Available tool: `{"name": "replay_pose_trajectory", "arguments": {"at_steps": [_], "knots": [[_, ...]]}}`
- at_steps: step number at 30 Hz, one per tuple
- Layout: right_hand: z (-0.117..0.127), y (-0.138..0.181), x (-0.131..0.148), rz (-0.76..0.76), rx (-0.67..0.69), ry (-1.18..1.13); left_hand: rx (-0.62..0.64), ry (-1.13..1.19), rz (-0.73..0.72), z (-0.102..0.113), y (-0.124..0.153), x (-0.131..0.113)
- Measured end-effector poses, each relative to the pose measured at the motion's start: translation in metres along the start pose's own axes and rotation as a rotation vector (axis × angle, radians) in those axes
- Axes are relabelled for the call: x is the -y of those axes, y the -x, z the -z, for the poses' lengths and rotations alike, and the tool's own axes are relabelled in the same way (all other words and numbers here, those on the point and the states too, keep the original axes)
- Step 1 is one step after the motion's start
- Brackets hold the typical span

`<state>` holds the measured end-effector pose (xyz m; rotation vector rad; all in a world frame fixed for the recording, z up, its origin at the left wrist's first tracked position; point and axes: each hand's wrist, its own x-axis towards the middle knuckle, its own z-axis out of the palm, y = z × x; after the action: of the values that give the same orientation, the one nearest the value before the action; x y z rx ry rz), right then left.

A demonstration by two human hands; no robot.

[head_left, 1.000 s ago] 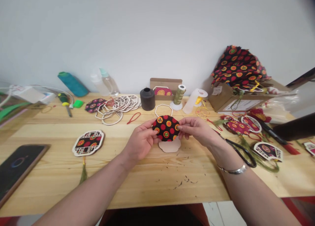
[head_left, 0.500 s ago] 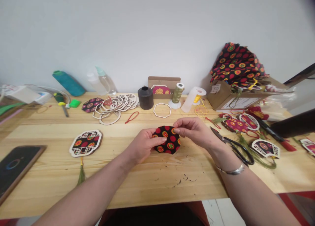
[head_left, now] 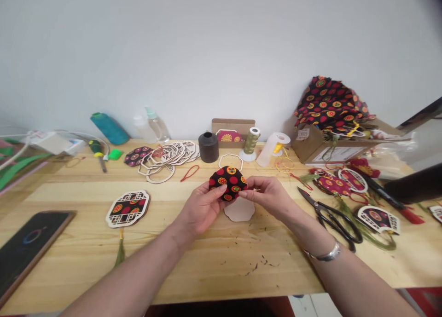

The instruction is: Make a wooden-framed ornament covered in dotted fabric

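Observation:
Both my hands hold a round piece of black fabric with red and yellow dots (head_left: 228, 182) just above the wooden table (head_left: 214, 257). My left hand (head_left: 202, 205) pinches its left edge. My right hand (head_left: 267, 196) pinches its right lower edge. Under them a plain light wooden cut-out (head_left: 240, 210) lies flat on the table. An empty wooden ring frame (head_left: 230, 161) lies just behind the fabric.
Black scissors (head_left: 331, 214) lie right of my right wrist. A finished fabric ornament with tassel (head_left: 128, 209) lies to the left, a dark tablet (head_left: 29, 241) at far left. Wooden frames (head_left: 169, 156), thread spools (head_left: 208, 146), and a cardboard box with fabric (head_left: 328, 123) line the back.
The fabric piece was lowered onto the wooden cut-out half a second ago; now my hands have lifted it off again, and the cut-out shows beneath.

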<state>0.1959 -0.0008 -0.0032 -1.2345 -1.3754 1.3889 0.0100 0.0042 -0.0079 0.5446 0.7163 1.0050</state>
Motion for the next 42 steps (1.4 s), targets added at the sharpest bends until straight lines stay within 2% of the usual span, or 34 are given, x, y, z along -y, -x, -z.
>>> {"name": "replay_pose_trajectory", "arguments": {"at_steps": [6, 13, 21, 27, 34, 42], "knots": [[0.006, -0.002, 0.002, -0.006, -0.049, -0.101, 0.045, -0.114, 0.033, -0.003, 0.005, -0.003], [0.009, -0.003, 0.004, -0.012, -0.042, -0.107, -0.109, -0.222, -0.067, -0.002, 0.002, -0.001], [0.013, -0.004, 0.004, -0.035, -0.028, -0.07, -0.146, -0.313, -0.022, 0.003, 0.001, -0.001], [0.013, -0.003, 0.006, -0.03, 0.006, -0.059, -0.051, -0.286, 0.021, 0.002, 0.001, -0.001], [0.018, -0.004, -0.002, -0.004, -0.023, -0.072, -0.106, -0.243, 0.014, 0.003, 0.0, -0.001], [0.02, -0.004, -0.002, -0.055, -0.03, -0.102, -0.133, -0.219, 0.007, 0.004, -0.001, -0.002]]}}
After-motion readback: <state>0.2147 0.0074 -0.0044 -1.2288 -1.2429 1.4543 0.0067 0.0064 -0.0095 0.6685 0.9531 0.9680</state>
